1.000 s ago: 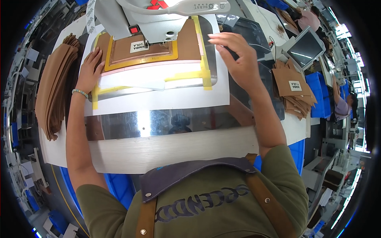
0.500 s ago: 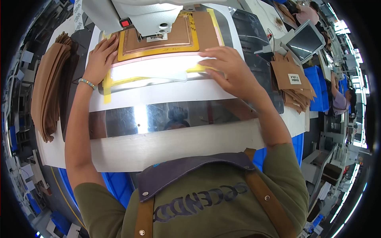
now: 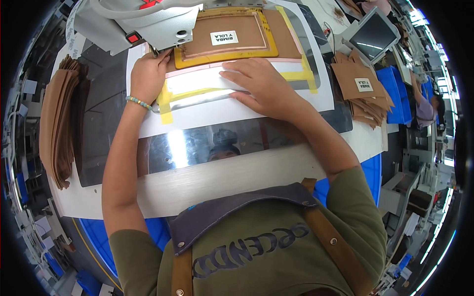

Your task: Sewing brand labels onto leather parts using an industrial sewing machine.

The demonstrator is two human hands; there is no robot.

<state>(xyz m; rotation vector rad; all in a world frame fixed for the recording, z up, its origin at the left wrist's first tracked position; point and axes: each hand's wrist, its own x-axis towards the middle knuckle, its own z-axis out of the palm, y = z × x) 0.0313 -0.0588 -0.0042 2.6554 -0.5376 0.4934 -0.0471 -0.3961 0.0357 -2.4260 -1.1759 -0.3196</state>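
A brown panel [image 3: 290, 30] lies under a yellow frame [image 3: 222, 60] on a white sheet [image 3: 316, 101], with yellow tape [image 3: 167, 106] at its corners. A white label [image 3: 224, 38] shows inside the frame. Beneath the grey sewing machine head [image 3: 165, 29], my left hand [image 3: 148, 76] has its fingers bent over the panel's left edge; the machine partly covers that spot. My right hand [image 3: 264, 86] rests on the pink and white strip [image 3: 195, 79] in front of the frame, fingers apart and holding nothing.
Folded brown pieces [image 3: 59, 123] are stacked on the left. To the right sit a pile of labelled brown pieces [image 3: 359, 79], a blue bin [image 3: 394, 96] and a monitor [image 3: 373, 42]. A shiny metal plate [image 3: 197, 145] lies near the table's front edge.
The white sheet, panel and frame have slid right relative to the machine head, uncovering the label. My left hand moved right with them, its fingers now bent; my right hand shifted left along the strip.
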